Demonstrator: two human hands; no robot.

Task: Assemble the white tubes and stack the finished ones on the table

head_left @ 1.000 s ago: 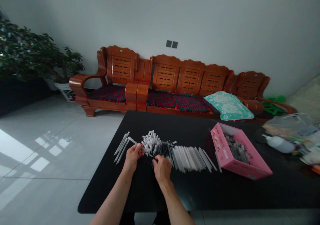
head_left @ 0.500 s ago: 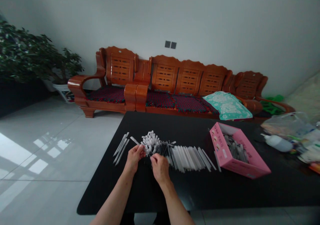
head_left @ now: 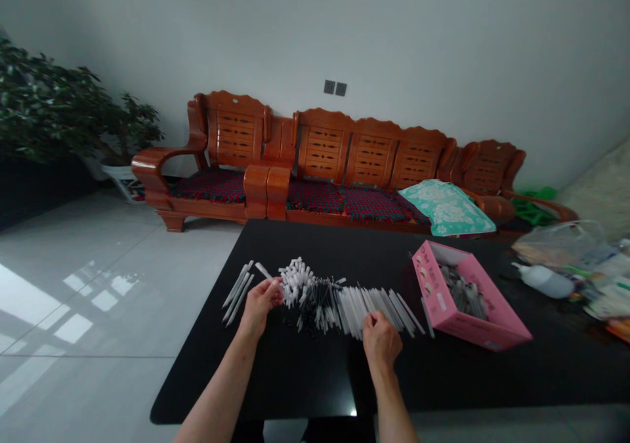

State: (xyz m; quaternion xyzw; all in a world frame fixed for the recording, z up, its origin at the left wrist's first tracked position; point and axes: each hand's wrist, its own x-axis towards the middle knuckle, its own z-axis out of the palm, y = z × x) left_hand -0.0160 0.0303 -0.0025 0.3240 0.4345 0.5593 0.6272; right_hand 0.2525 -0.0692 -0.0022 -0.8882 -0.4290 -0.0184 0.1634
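Note:
My left hand (head_left: 264, 303) is in a pinch at the left edge of a heap of short white cap-like pieces (head_left: 296, 277). A slim white pen-like stick (head_left: 263, 270) slants up and left from its fingertips. My right hand (head_left: 382, 339) has its fingers curled together at the near ends of a row of whitish tubes (head_left: 361, 302); what they grip, if anything, is hidden. Between the heap and the row lie thin dark-tipped pieces (head_left: 322, 302). Several finished-looking white pen-like sticks (head_left: 238, 293) lie side by side to the left.
A pink box (head_left: 438, 295) holding grey pieces stands right of the tubes on the black table (head_left: 315, 380). Farther right are a white squeeze bottle (head_left: 546, 281) and plastic bags (head_left: 566, 243). A wooden sofa (head_left: 325, 147) with a turquoise cushion (head_left: 447, 207) stands behind.
My right hand has moved right, from the dark-tipped pieces to the row of tubes. My left hand has shifted slightly up and left, with the white stick at its fingertips.

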